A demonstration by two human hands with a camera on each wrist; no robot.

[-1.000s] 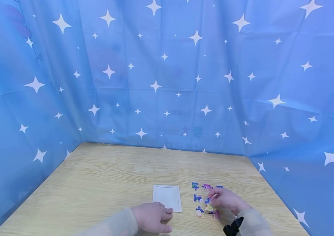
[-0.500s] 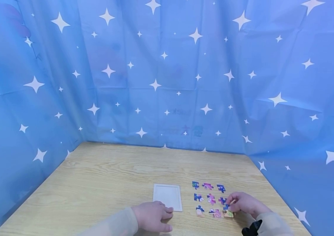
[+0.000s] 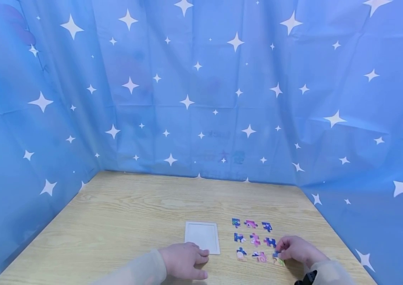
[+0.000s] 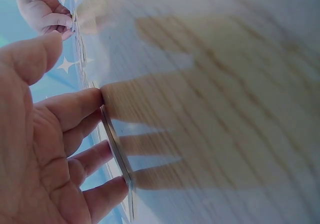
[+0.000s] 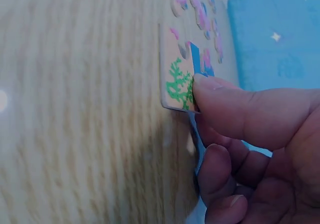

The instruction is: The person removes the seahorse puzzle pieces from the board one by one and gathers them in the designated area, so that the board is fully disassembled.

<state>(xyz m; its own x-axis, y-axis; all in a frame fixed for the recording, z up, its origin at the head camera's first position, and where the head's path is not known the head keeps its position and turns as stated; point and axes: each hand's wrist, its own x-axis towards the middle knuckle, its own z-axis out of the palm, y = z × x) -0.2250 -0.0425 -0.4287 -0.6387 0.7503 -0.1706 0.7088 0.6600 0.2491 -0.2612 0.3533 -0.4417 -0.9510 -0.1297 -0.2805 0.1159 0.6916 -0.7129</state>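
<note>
My right hand (image 3: pixel 297 250) pinches a corner jigsaw piece (image 5: pixel 177 84) with green seaweed on a beige ground, thumb on its edge. In the head view this piece (image 3: pixel 278 259) lies at the near right of several spread-out jigsaw pieces (image 3: pixel 254 239) in blue and pink. A shallow white puzzle frame (image 3: pixel 203 233) lies left of the pieces. The fingers of my left hand (image 3: pixel 183 261) rest at its near edge; in the left wrist view the fingertips (image 4: pixel 117 186) touch the frame's edge, thumb held apart.
The wood-grain table (image 3: pixel 133 209) reaches back to a blue curtain (image 3: pixel 194 87) with white stars, which also hangs along the left and right sides. A black wrist strap mount (image 3: pixel 308 277) sits at my right wrist.
My right hand has moved right with the seaweed piece, from over the middle of the pieces to their near right corner, uncovering the others. The left hand stays in place.
</note>
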